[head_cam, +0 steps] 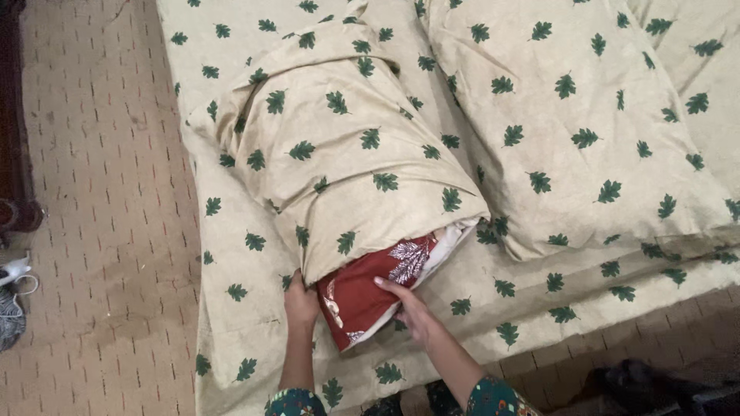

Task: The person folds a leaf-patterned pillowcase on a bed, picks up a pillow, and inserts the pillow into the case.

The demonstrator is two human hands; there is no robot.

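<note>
Two pillows lie on one bed sheet (254, 323), which is cream with green leaf print and fills most of the frame from the top edge to the lower centre. The first pillow (362, 296), at centre frame, is red with a white leaf pattern; only its lower end shows, protruding from the open mouth of a cream leaf-print case (339, 154) that covers the rest. The second pillow (570, 123), upper right of the frame, is fully cased in matching fabric and lies just beside the first. Two hands enter from the bottom edge. The left hand (301, 302) is at the lower left edge of the case opening, fingers curled against the fabric; whether it pinches the case cannot be told, because the fingertips are hidden. The right hand (408, 308) lies on the exposed red end, fingers extended and close together, pressing flat rather than clamping. One tiled floor (100, 192) occupies the left of the frame, with one white-and-grey object (11, 304) at the left edge.
</note>
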